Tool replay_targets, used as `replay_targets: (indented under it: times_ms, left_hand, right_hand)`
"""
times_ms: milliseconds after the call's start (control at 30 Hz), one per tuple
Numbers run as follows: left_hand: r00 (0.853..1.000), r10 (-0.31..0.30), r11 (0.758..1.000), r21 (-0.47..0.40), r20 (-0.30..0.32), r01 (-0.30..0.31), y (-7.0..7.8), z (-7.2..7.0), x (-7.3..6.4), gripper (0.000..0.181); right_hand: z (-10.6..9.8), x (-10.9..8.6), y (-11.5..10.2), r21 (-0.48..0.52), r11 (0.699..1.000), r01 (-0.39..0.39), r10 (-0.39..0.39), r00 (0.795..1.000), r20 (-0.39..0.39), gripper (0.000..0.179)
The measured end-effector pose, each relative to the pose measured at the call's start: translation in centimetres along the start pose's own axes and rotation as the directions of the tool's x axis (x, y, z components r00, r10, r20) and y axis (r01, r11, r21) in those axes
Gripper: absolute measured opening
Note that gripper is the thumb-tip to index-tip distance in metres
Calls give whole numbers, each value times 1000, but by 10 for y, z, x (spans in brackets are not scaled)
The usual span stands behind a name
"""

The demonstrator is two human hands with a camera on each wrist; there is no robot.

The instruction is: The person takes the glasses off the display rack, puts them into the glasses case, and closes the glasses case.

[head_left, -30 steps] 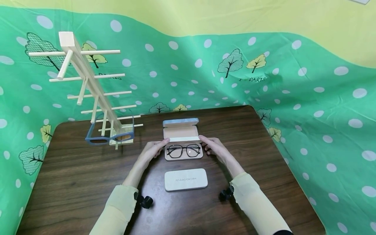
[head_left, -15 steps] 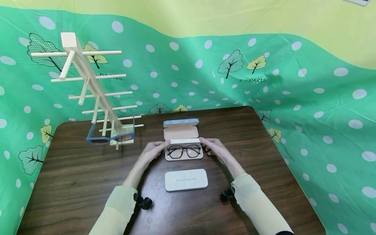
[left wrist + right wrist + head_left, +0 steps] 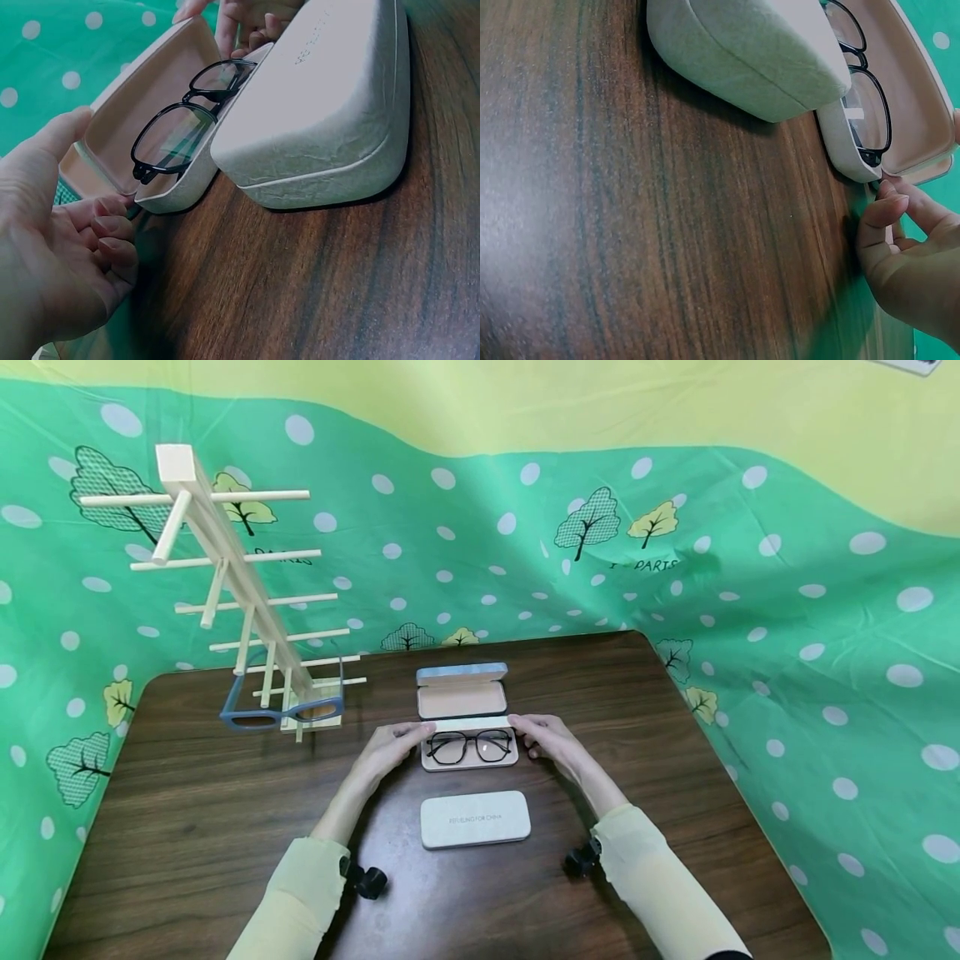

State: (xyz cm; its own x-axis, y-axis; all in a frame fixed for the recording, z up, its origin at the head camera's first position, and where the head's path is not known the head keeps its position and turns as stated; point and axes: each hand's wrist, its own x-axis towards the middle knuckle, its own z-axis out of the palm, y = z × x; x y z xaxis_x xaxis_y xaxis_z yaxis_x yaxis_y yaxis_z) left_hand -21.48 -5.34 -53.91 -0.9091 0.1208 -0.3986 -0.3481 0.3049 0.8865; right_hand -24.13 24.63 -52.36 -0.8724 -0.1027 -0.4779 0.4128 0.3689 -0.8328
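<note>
Both hands are at the ends of an open, pale glasses case (image 3: 450,767), its pinkish inside holding black-framed eyeglasses (image 3: 470,738). The raised lid (image 3: 131,124) leans over the glasses. My left hand (image 3: 387,747) has its thumb on the lid's left edge, while its other fingers curl by the hinge corner. At the opposite end, my right hand (image 3: 553,742) grips likewise, thumb at the lid's edge and fingers bent at the corner of the base; in the right wrist view most of that thumb is out of frame. A closed pale case (image 3: 476,831) with lettering lies nearer to me.
Behind the middle case stands another open case (image 3: 461,674) with a blue lid. A wooden peg stand (image 3: 247,581) rises on the left, blue glasses (image 3: 251,720) hanging low on it. Dark wooden table (image 3: 630,710); patterned green cloth (image 3: 480,543) behind it.
The lid of the middle case has tipped slightly toward me, over the black eyeglasses. Both thumbs have come down a little with its edge. The other cases and the stand stay put.
</note>
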Motion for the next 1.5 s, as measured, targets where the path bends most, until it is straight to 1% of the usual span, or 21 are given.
replay_targets:
  times_ms: [233, 400, 600, 733, 967, 1200, 1367, 1500]
  left_hand:
    - [1000, 4, 999, 38, -10, -4, -2, -1, -1, 77]
    - [1000, 11, 999, 39, 0, -11, -2, -1, -2, 81]
    - [1000, 28, 999, 37, 7, -29, -3, -1, -3, 83]
    - [1000, 28, 999, 45, 9, -28, -3, -2, -4, 86]
    - [999, 41, 998, 57, -4, -41, -5, -2, -4, 83]
    - [998, 55, 996, 68, -6, -55, -5, -2, -7, 80]
    - [996, 90, 991, 103, 1, -90, -7, -3, -7, 78]
    - [994, 113, 988, 106, 4, -113, -10, -3, -6, 78]
  right_hand:
    - [0, 1, 2, 5, 1000, 8, -8, 1000, 1, 57]
    - [-1, 0, 2, -7, 1000, 11, -11, 1000, 17, 59]
    - [-2, 1, 2, -22, 1000, -8, 9, 999, 36, 60]
    - [-3, 1, 2, -27, 1000, 0, 2, 999, 49, 60]
    - [-5, -1, 3, -17, 999, 35, -34, 998, 62, 62]
    - [-6, -2, 7, 5, 995, 102, -102, 992, 72, 57]
    - [-6, -1, 11, -3, 991, 134, -133, 988, 82, 56]
    - [-7, 0, 13, -22, 989, 147, -145, 986, 83, 56]
